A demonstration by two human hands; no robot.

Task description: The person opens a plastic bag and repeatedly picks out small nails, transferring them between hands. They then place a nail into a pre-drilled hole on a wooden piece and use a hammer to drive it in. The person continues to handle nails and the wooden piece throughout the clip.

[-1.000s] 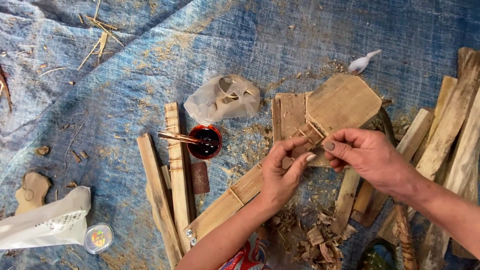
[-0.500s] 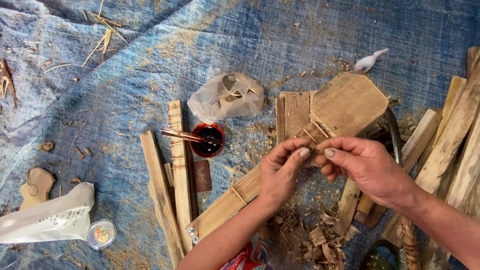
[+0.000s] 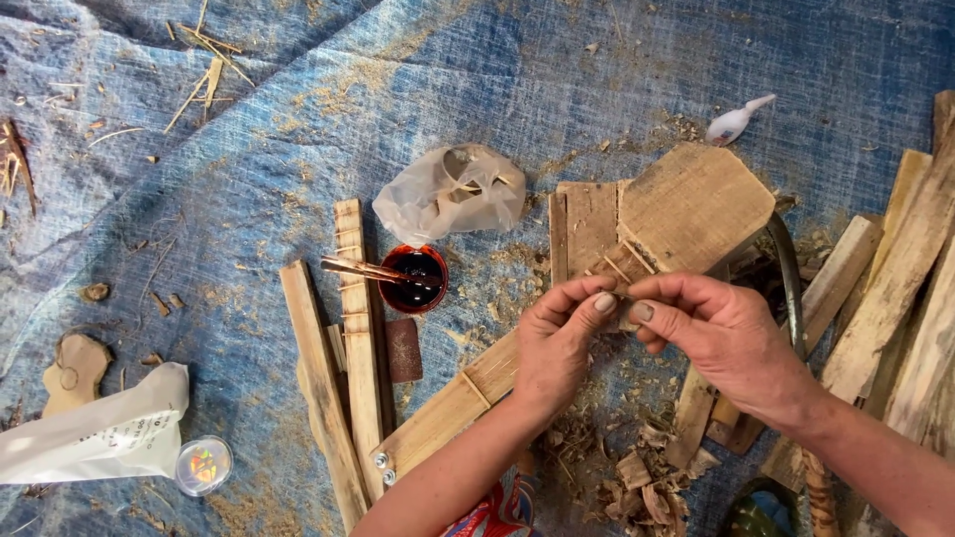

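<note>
At centre right of the frame, the left hand (image 3: pixel 553 338) and right hand (image 3: pixel 718 336) pinch what seems a thin sliver against a wooden block (image 3: pixel 686 204); a red dish (image 3: pixel 414 278) sits left.

There was only one camera, so no second view shared the scene. It sat on the person's head and looked almost straight down at the ground. It was close, about an arm's reach up. The left hand (image 3: pixel 557 343) and right hand (image 3: pixel 721 343) came in from the bottom edge and met near the middle. The blue tarp (image 3: pixel 298 149) filled the view beyond the fingers (image 3: pixel 602 298). Wooden planks (image 3: pixel 895 288) ran off the edge past the right hand.
</note>
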